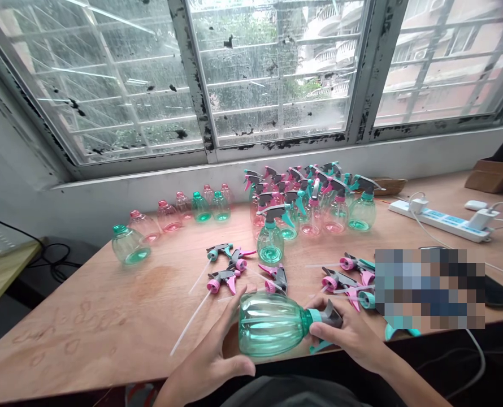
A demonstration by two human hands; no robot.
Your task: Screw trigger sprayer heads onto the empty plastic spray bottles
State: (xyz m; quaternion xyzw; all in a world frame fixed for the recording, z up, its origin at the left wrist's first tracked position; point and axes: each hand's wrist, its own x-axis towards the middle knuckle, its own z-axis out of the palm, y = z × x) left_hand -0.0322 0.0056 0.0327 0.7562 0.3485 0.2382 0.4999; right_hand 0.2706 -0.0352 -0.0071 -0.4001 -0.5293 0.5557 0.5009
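Note:
A clear green spray bottle [272, 325] with a grey and teal spray head [331, 316] lies level above the table's front edge. My right hand [355, 333] is closed around the spray head and collar, the thumb on the near side. At the bottle's base is my left hand [213, 345], thumb and fingers spread on either side of it; whether they touch it is hard to see. Just beyond lie loose pink and grey spray heads, one [277, 278] behind the bottle and another [222, 280] to its left. A green spray bottle [270, 246] stands upright farther back.
Uncapped bottles, among them a green one [130, 246] and a pink one [169, 217], stand at the back left. Several capped bottles [334, 217] crowd the back middle. More spray heads [340, 281], a power strip [440, 220] with cables and a blurred patch are on the right.

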